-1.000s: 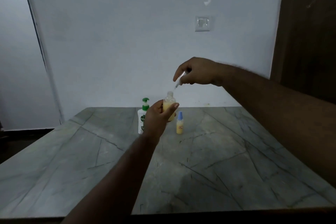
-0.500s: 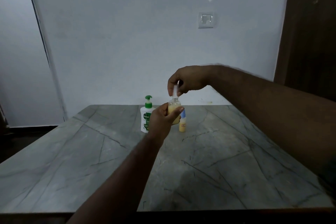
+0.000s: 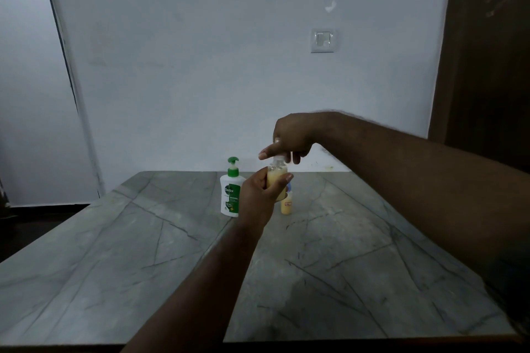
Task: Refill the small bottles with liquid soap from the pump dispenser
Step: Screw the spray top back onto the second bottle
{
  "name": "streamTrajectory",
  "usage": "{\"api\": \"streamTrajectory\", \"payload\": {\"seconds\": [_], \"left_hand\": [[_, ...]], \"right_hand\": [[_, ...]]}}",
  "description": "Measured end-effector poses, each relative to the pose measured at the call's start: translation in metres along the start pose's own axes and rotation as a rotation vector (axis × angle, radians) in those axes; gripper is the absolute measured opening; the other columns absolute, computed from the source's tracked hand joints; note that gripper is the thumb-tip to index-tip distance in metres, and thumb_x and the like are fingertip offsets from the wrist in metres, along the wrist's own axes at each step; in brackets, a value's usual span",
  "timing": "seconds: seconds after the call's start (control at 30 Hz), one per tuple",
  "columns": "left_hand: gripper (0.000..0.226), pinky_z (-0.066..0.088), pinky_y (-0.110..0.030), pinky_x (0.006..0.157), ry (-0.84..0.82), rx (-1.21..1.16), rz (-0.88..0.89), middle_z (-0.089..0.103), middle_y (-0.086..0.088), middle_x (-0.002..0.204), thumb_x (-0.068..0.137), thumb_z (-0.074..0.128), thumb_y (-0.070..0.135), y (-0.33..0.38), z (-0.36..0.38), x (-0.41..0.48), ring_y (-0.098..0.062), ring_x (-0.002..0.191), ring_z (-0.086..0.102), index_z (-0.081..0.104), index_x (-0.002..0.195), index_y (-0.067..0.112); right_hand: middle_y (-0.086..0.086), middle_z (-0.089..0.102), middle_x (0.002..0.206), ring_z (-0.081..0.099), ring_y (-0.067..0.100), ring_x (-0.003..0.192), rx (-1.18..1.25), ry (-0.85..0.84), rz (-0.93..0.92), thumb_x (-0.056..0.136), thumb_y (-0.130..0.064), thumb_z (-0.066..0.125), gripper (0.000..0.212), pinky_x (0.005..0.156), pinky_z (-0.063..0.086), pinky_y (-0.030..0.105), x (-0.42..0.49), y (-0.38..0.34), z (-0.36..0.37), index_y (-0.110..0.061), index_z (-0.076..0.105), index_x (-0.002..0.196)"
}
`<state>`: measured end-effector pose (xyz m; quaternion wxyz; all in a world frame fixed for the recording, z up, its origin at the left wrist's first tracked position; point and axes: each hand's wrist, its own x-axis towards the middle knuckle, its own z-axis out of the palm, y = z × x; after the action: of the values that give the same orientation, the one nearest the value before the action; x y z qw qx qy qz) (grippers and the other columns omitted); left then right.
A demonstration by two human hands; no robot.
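My left hand (image 3: 258,195) grips a small clear bottle (image 3: 276,175) filled with yellow liquid soap and holds it upright above the table. My right hand (image 3: 289,137) sits on the bottle's top, its fingers closed on the clear cap (image 3: 278,157) at the neck. A white pump dispenser (image 3: 231,189) with a green pump stands on the table just left of my left hand. A second small bottle (image 3: 286,203) with yellow liquid and a blue cap stands behind my left hand, partly hidden.
The grey marble table (image 3: 344,266) stretches out around the bottles. A white wall with a light switch (image 3: 323,40) lies behind it, and a dark wooden door (image 3: 493,66) stands at the right.
My right hand came down from above with the clear cap and now rests on the bottle's neck. My left hand kept the bottle steady.
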<state>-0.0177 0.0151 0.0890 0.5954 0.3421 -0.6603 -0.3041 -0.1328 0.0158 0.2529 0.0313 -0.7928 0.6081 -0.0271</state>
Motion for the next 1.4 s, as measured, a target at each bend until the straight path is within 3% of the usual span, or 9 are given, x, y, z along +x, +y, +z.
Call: {"api": "streamTrajectory", "payload": {"seconds": [0.1,0.23,0.43,0.67,0.8,0.93,1.03,1.2,1.4], "left_hand": [[0.015,0.062,-0.038,0.079,0.012,-0.048,-0.025,0.073,-0.001,0.090,0.087,0.071,0.042,0.003,-0.001,0.004,-0.022,0.087,0.073,0.065,0.091,0.029],[0.019,0.062,-0.041,0.081,0.030,-0.020,-0.017,0.072,-0.005,0.093,0.088,0.070,0.042,0.006,-0.001,0.007,-0.023,0.086,0.072,0.065,0.094,0.025],[0.015,0.062,-0.042,0.079,-0.015,-0.008,-0.006,0.073,-0.003,0.089,0.086,0.071,0.044,0.001,0.001,0.001,-0.022,0.084,0.072,0.064,0.090,0.031],[0.015,0.055,-0.015,0.064,-0.007,0.021,0.024,0.072,0.020,0.078,0.084,0.070,0.050,0.000,0.004,-0.002,-0.002,0.074,0.071,0.063,0.086,0.036],[0.016,0.061,-0.028,0.072,0.005,-0.021,0.002,0.072,0.019,0.080,0.087,0.069,0.047,0.000,0.005,0.004,-0.010,0.077,0.072,0.065,0.085,0.032],[0.021,0.058,-0.019,0.065,0.013,-0.067,0.008,0.074,0.014,0.080,0.087,0.068,0.049,0.004,0.005,0.005,-0.011,0.074,0.073,0.067,0.089,0.028],[0.019,0.056,-0.016,0.063,0.016,-0.051,0.011,0.074,0.015,0.080,0.088,0.068,0.047,0.005,0.005,0.004,-0.009,0.073,0.073,0.066,0.086,0.029],[0.016,0.052,-0.010,0.059,0.030,0.020,0.020,0.070,0.025,0.075,0.086,0.069,0.049,0.003,0.005,-0.003,0.002,0.073,0.069,0.061,0.084,0.035],[0.019,0.062,-0.037,0.077,0.057,0.031,-0.007,0.072,-0.007,0.092,0.086,0.070,0.047,-0.001,-0.001,0.007,-0.024,0.084,0.072,0.062,0.090,0.029]], "right_hand": [[0.000,0.060,0.114,0.068,0.014,0.089,0.152,-0.100,-0.114,0.082,-0.027,0.074,0.043,0.057,0.056,0.024,-0.010,0.000,-0.007,-0.027,0.052,0.119],[0.002,0.063,0.107,0.063,0.013,0.088,0.023,-0.055,-0.207,0.086,0.001,0.063,0.032,0.064,0.060,0.026,-0.010,0.001,-0.013,-0.022,0.066,0.107],[-0.004,0.073,0.084,0.070,0.009,0.074,-0.046,-0.174,-0.136,0.088,-0.028,0.067,0.008,0.054,0.049,0.018,-0.007,0.001,-0.015,-0.023,0.068,0.094],[-0.004,0.075,0.076,0.071,0.009,0.063,-0.174,-0.142,-0.048,0.086,-0.062,0.054,0.049,0.062,0.047,0.026,-0.002,0.004,-0.006,-0.015,0.068,0.092],[-0.008,0.056,0.111,0.067,0.014,0.089,0.044,-0.129,-0.131,0.083,-0.038,0.071,0.044,0.060,0.051,0.022,-0.007,0.004,-0.012,-0.032,0.048,0.121],[-0.009,0.062,0.101,0.061,0.010,0.087,0.020,-0.107,-0.242,0.087,-0.012,0.067,0.021,0.059,0.049,0.017,-0.011,0.005,-0.021,-0.030,0.065,0.098],[-0.002,0.071,0.087,0.068,0.011,0.079,0.007,-0.095,-0.176,0.087,-0.028,0.068,0.009,0.058,0.050,0.019,-0.006,0.003,-0.018,-0.021,0.069,0.092],[-0.002,0.074,0.085,0.072,0.008,0.066,-0.058,-0.048,-0.109,0.082,-0.055,0.065,0.043,0.057,0.051,0.023,0.006,0.002,-0.002,-0.015,0.068,0.096],[-0.003,0.066,0.103,0.067,0.012,0.088,0.066,-0.084,-0.242,0.085,-0.005,0.068,0.028,0.065,0.057,0.020,-0.004,0.004,-0.016,-0.022,0.069,0.106]]}}
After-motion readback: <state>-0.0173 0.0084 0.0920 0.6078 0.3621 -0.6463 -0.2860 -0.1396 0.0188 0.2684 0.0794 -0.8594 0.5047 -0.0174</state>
